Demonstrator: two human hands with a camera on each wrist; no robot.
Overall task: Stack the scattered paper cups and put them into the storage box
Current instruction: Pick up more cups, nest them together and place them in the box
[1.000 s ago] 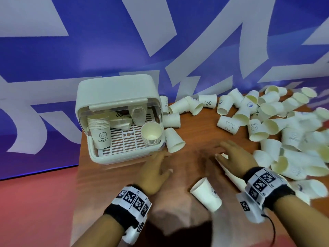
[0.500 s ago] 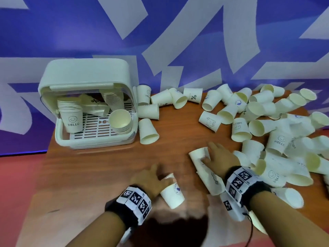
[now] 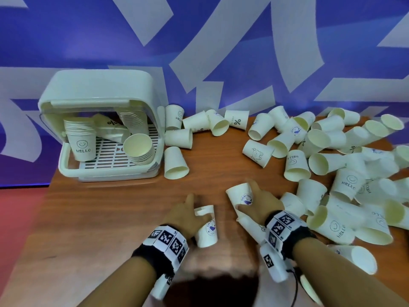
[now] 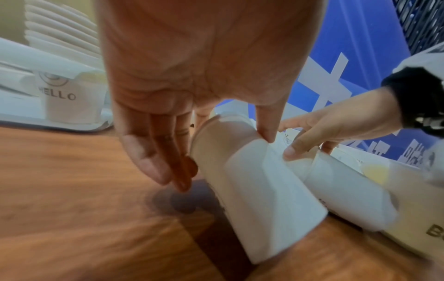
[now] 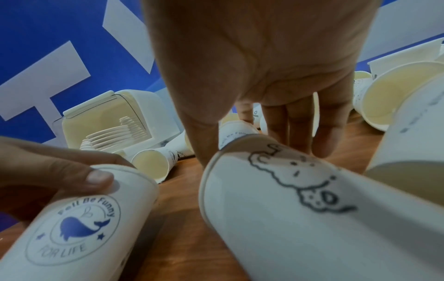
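paper cups (image 3: 345, 156): white, printed, scattered on their sides, table right | storage box (image 3: 99, 89): cream, lid up, holds cup stacks (image 3: 80, 138)

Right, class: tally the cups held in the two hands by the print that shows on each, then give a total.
Whale print: 2, the left whale cup in the left hand and the right whale cup in the right hand
Cartoon animal print: 1, the animal cup nested with it
Total: 3 showing
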